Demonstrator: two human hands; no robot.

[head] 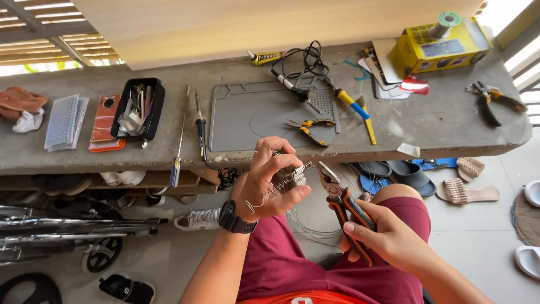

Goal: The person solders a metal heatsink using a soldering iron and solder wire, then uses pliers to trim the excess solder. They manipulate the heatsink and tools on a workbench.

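While a black rectangular plastic tray [138, 108] on the grey concrete tabletop [439, 121] holds jumbled small tools, the left hand [274, 181] grips one coiled silver wire spring [275, 188] above the lap. Just right of it, the right hand [388, 236] clasps one pair of orange-and-black-handled pliers [344, 204], jaws beside the spring.

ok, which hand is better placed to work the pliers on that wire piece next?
Right, probably. The right hand already grips the orange-and-black pliers by the handles, nose pointing at the wire piece. The left hand is occupied, its fingers wrapped around that piece, so it can only steady it.
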